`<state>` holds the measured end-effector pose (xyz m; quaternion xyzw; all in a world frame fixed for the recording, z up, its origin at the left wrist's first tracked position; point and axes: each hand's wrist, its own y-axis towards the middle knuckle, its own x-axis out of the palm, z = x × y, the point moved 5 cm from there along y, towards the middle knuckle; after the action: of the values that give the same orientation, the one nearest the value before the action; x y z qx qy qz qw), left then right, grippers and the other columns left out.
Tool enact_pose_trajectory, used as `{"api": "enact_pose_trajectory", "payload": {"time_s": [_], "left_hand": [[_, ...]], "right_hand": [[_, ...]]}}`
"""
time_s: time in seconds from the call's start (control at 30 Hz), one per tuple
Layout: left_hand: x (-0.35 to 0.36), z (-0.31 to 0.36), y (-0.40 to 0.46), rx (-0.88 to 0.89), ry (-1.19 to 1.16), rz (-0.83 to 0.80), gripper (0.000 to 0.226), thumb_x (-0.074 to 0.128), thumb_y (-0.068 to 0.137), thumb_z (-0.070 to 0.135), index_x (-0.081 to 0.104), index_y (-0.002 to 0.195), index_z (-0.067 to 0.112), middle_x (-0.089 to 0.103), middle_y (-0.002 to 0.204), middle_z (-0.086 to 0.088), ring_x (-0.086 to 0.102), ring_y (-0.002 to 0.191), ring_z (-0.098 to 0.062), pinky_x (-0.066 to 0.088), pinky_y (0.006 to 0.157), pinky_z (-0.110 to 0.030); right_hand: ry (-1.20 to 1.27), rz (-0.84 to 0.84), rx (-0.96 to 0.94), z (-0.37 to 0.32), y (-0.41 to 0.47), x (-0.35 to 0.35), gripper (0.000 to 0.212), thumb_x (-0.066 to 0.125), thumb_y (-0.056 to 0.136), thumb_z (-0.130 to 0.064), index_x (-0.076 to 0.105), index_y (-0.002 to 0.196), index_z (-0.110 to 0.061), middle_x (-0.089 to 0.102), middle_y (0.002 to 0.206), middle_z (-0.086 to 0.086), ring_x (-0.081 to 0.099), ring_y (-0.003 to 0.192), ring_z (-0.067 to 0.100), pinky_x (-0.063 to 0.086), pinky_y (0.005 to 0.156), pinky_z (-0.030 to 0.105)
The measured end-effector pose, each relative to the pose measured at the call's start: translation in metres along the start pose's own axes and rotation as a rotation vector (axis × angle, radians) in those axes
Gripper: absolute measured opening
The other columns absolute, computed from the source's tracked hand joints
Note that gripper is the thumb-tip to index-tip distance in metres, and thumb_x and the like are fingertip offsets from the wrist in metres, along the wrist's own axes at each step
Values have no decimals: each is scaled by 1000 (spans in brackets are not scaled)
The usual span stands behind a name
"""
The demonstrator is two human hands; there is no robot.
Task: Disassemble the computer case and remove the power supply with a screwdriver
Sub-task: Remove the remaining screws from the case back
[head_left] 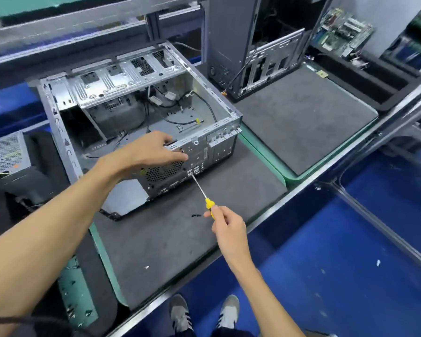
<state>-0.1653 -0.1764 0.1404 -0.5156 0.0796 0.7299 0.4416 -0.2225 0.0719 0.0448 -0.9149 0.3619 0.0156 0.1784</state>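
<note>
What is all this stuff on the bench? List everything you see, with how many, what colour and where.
open computer case: one, silver-grey, lying on the near mat
screwdriver: one, yellow handle, tip at the case's rear panel
loose screws: a few, black, on the mat beside the screwdriver
foam mats: two, dark grey with green edges, side by side
second case: one, dark grey, upright behind the far mat
circuit boards: a few, green, far right
power supply: one, silver, far left
left hand: rests on the case's rear edge
right hand: grips the screwdriver
</note>
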Motion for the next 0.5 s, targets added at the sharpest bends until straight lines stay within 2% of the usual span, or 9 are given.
{"api": "enact_pose_trajectory", "payload": {"time_s": [0.07, 0.1, 0.13, 0.2, 0.33, 0.4, 0.5], "left_hand": [[3, 1, 3, -27, 19, -1, 60, 68, 84, 61, 54, 124, 18, 59, 124, -4, 56, 109, -24, 40, 85, -32], [3, 2, 4, -27, 26, -3, 61, 68, 83, 60, 56, 126, 18, 61, 128, -6, 58, 113, -25, 42, 88, -33], [4, 3, 5, -20, 32, -13, 58, 68, 83, 61, 62, 120, 17, 67, 120, -6, 62, 106, -26, 45, 86, -34], [6, 3, 6, -16, 41, -29, 48, 68, 82, 62, 71, 99, 17, 73, 88, -5, 66, 79, -25, 48, 71, -31], [6, 2, 6, -50, 8, 41, 47, 73, 78, 60, 68, 76, 13, 60, 53, 7, 51, 46, -7, 36, 54, -27], [5, 2, 5, -59, -3, 59, 48, 74, 78, 59, 67, 71, 11, 58, 48, 7, 45, 37, -2, 33, 49, -25], [5, 0, 4, -63, -17, 66, 47, 75, 78, 57, 66, 69, 12, 60, 49, 8, 44, 37, -2, 31, 48, -25]], "right_hand": [[7, -3, -2, 1, 2, 1, 33, 50, 102, -40, 72, 80, -29, 29, 53, -11, 24, 52, 13, 22, 47, 24], [13, -9, -3, 2, 2, 1, 32, 50, 102, -39, 72, 80, -29, 29, 53, -11, 23, 52, 13, 21, 47, 24], [18, -17, -5, 2, 4, 2, 32, 50, 102, -38, 72, 80, -29, 29, 53, -11, 23, 51, 13, 21, 47, 25], [27, -38, -5, 3, 8, 4, 32, 51, 102, -37, 72, 80, -28, 31, 51, -11, 23, 50, 13, 21, 45, 24], [23, -79, -17, 6, 17, 9, 32, 50, 104, -33, 72, 83, -24, 48, 48, -22, 26, 46, 9, 24, 43, 17], [25, -88, -27, 9, 21, 9, 32, 49, 104, -31, 73, 85, -22, 50, 49, -26, 30, 44, 6, 26, 44, 13], [36, -90, -47, 12, 25, 8, 31, 49, 104, -30, 72, 86, -19, 51, 49, -28, 35, 43, 4, 27, 45, 10]]}}
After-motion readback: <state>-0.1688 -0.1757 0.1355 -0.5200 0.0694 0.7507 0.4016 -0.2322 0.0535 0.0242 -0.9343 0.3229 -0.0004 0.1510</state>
